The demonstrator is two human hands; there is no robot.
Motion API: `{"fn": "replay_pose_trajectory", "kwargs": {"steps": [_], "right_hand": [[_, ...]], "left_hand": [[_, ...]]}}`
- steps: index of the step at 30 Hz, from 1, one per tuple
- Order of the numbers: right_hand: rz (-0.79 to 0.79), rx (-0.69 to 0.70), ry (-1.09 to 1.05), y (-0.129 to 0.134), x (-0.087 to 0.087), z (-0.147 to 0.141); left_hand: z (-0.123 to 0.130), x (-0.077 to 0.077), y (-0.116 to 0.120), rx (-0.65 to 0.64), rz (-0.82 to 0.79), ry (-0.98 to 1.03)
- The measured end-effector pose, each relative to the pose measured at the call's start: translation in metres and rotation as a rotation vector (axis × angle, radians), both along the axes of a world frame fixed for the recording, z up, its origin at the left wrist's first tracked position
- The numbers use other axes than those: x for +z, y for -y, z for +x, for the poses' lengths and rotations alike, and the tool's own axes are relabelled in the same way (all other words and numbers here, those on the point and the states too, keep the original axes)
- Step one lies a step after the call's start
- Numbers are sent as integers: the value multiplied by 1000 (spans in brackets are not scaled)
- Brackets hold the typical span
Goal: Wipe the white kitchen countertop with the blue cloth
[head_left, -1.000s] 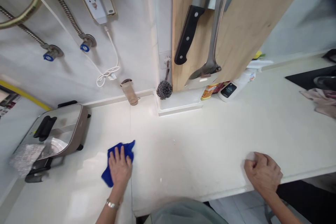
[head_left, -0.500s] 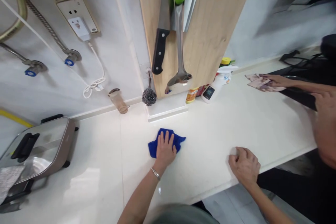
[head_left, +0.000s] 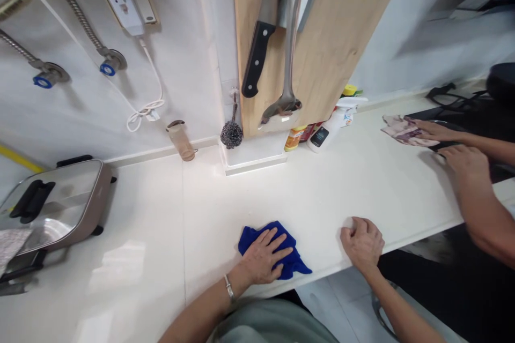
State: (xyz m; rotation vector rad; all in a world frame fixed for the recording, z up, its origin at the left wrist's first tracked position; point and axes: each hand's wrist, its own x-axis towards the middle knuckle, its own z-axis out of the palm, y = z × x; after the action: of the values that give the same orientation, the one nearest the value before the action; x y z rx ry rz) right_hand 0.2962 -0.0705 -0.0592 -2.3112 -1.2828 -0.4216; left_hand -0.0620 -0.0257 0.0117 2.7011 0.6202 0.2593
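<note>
My left hand (head_left: 263, 257) lies flat with fingers spread on a blue cloth (head_left: 295, 260), pressing it to the white countertop (head_left: 217, 209) close to the front edge. A metal bracelet (head_left: 229, 288) circles that wrist. To the right, my right hand (head_left: 363, 241) rests on the counter near its edge, fingers curled in a loose fist. No object shows in it, and it is apart from the cloth.
A co-worker's hand (head_left: 438, 131) presses a patterned rag (head_left: 402, 129) beside the black stove. An electric pan (head_left: 80, 198) stands left. A wooden board (head_left: 322, 64) holds a knife (head_left: 257, 59) and ladle (head_left: 287, 96) above a spray bottle (head_left: 322, 136). A brown cup (head_left: 183, 142) stands by the wall.
My left hand has drawn the blue cloth toward the front edge and a little right. My right hand stays resting on the counter. The co-worker's other arm has reached farther left over the counter.
</note>
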Motion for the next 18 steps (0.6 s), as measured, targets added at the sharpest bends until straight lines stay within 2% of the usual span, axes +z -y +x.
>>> {"fn": "replay_pose_trajectory", "kwargs": {"steps": [5, 12, 15, 18], "right_hand": [[-1, 9, -5, 2, -2, 2], [-14, -9, -10, 2, 1, -1], [-39, -31, -14, 10, 5, 2], [-63, -14, -52, 7, 7, 0]], "left_hand": [[-53, 14, 14, 38, -19, -44], [-157, 38, 46, 195, -100, -180], [-208, 35, 65, 336, -69, -226], [-258, 29, 85, 560, 42, -247]]}}
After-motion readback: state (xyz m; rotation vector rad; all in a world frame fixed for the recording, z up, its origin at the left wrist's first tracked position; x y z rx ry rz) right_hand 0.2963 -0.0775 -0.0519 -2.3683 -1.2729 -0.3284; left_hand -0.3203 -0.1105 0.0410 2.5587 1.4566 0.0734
